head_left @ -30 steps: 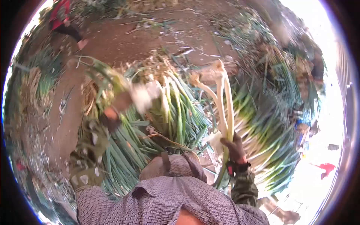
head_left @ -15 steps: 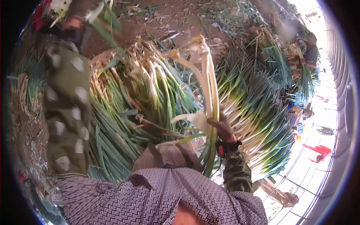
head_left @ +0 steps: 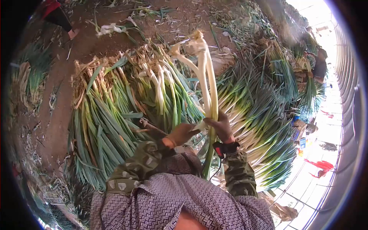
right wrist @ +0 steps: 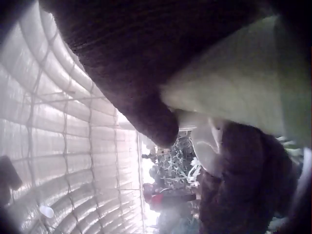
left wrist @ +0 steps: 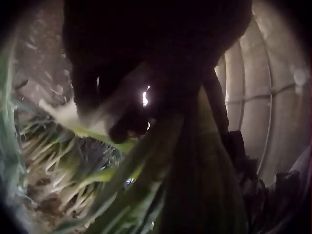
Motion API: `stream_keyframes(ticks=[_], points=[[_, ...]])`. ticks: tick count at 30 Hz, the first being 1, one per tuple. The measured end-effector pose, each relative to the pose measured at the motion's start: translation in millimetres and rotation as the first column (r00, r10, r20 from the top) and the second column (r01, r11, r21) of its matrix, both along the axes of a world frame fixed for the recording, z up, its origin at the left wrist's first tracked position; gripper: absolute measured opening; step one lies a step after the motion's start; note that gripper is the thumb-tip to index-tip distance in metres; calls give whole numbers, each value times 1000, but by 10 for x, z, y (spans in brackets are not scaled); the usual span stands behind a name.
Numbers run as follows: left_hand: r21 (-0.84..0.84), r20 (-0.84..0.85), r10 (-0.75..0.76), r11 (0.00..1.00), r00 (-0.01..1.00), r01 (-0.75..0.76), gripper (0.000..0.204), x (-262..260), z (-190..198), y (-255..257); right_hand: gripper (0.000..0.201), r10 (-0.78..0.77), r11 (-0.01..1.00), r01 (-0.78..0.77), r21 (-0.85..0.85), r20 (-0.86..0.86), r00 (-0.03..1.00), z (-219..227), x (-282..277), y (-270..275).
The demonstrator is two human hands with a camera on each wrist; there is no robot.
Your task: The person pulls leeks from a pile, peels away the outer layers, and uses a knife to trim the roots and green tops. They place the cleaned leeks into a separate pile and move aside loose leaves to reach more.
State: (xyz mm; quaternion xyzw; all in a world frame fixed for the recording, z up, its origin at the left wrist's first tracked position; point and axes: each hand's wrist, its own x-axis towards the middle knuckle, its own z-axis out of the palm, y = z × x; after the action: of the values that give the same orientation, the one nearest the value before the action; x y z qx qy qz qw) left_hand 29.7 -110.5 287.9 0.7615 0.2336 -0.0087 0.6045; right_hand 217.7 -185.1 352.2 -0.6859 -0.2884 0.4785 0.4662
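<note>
My right hand (head_left: 222, 127), in a dark glove, grips a few long green onions (head_left: 204, 76). They stand upright, with their pale stems and root ends up and their green leaves hanging down past my wrist. Close beside it my gloved left hand (head_left: 181, 134) pinches a pale outer layer (head_left: 200, 125) at the onions' side. In the left wrist view the left hand is a dark shape behind broad green leaves (left wrist: 200, 175). The right wrist view shows a pale green stem (right wrist: 234, 78) near the lens and the left hand (right wrist: 234, 175) beyond it.
Piles of green onions (head_left: 103, 99) lie at the left, and another large pile (head_left: 253, 130) spreads at the right. Stripped peelings (head_left: 111, 28) lie on the bare soil ahead. A person's legs (head_left: 59, 17) show at far left. A curved greenhouse wall (head_left: 347, 126) stands at right.
My left hand swung out to the far left with stripped leaves, let go of them, and came back to the onions. Peelings now lie on the soil there. My right hand kept its grip.
</note>
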Motion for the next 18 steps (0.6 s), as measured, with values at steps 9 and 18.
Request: stream_keyframes(ticks=[9,18], points=[[394,-646,-211,731,734,557,52,-1601,795,2330,43,164,976,-22,-217,660,734,-385,477,11],[939,-143,40,321,989,123,100,-980,655,1862,59,658,740,-472,-479,662,359,-368,-373,284]])
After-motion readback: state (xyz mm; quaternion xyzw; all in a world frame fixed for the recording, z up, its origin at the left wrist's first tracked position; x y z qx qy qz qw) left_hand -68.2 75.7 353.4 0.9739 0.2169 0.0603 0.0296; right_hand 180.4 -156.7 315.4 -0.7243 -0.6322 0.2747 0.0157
